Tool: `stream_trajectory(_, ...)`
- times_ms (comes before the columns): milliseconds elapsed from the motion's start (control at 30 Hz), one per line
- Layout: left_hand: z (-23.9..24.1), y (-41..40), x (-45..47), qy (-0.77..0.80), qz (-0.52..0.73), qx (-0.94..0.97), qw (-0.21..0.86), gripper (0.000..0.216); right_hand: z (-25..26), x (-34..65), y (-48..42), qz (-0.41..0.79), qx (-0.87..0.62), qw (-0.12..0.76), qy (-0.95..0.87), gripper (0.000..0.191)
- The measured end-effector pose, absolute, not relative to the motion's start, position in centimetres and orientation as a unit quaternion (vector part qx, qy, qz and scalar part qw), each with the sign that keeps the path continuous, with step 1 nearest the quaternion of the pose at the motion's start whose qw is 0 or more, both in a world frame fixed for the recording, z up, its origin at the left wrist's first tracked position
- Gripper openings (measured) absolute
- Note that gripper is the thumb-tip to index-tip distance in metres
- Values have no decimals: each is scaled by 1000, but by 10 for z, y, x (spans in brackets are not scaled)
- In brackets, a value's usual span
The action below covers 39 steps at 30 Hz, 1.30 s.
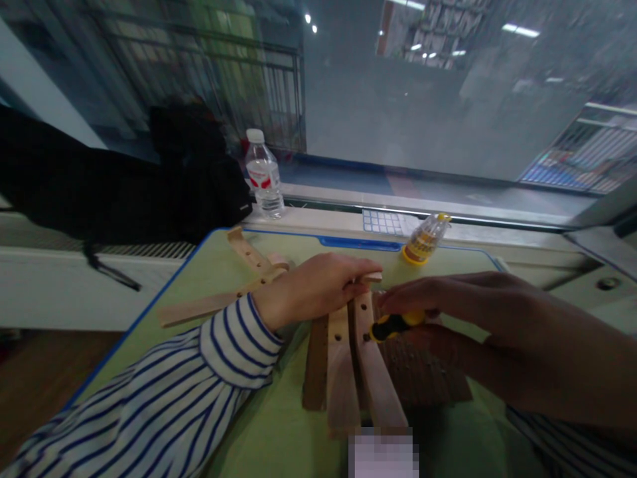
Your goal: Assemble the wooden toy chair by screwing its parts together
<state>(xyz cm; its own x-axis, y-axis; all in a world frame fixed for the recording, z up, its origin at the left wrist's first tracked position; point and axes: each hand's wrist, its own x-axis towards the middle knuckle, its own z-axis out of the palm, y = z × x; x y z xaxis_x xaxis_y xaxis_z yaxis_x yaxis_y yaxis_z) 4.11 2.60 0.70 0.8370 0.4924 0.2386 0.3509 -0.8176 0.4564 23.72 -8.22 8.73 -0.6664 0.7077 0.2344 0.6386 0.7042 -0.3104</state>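
Observation:
My right hand [478, 325] is closed around a small screwdriver [398, 325] with a yellow and black handle. Its working end meets a hole in the right one of two pale wooden strips [381, 382], which lie side by side. My left hand [318, 289], in a striped sleeve, grips the far end of the strips with its fingers bent over them; some fingertips are hidden. The left wooden strip [342, 385] has a hole too. Both strips rest on a brown board [428, 372] with a rough, grooved surface.
More wooden strips with holes [199, 309] lie crossed at the table's left. A yellow-capped bottle [425, 239] stands near the far edge of the green table [269, 425]. Beyond it, a water bottle [266, 176] and black cloth [124, 192] are on the sill by the window.

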Motion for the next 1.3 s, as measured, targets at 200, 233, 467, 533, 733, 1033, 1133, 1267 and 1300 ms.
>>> stream_trajectory(200,8,24,42,232,174,933,214,23,86,238,-81,94,-369,163,-910,36)
stream_trajectory(233,9,24,42,232,173,932,219,21,86,237,-81,92,-368,164,-911,36)
stream_trajectory(467,13,23,41,233,163,933,221,18,88,235,-81,108,-372,164,-907,33)
stream_trajectory(533,13,23,41,233,163,933,219,18,87,234,-82,109,-378,162,-905,31)
stream_trajectory(733,5,27,41,231,175,936,201,26,83,233,-80,74,-405,164,-896,24)
stream_trajectory(1033,11,24,41,224,167,933,229,22,83,227,-76,103,-376,191,-901,20)
stream_trajectory(1133,13,23,40,225,161,931,237,24,82,227,-75,101,-349,196,-911,25)
stream_trajectory(1267,17,23,38,217,155,930,252,23,82,231,-77,75,-347,196,-914,37)
stream_trajectory(1300,17,23,38,214,154,930,255,22,82,232,-78,75,-349,190,-914,40)
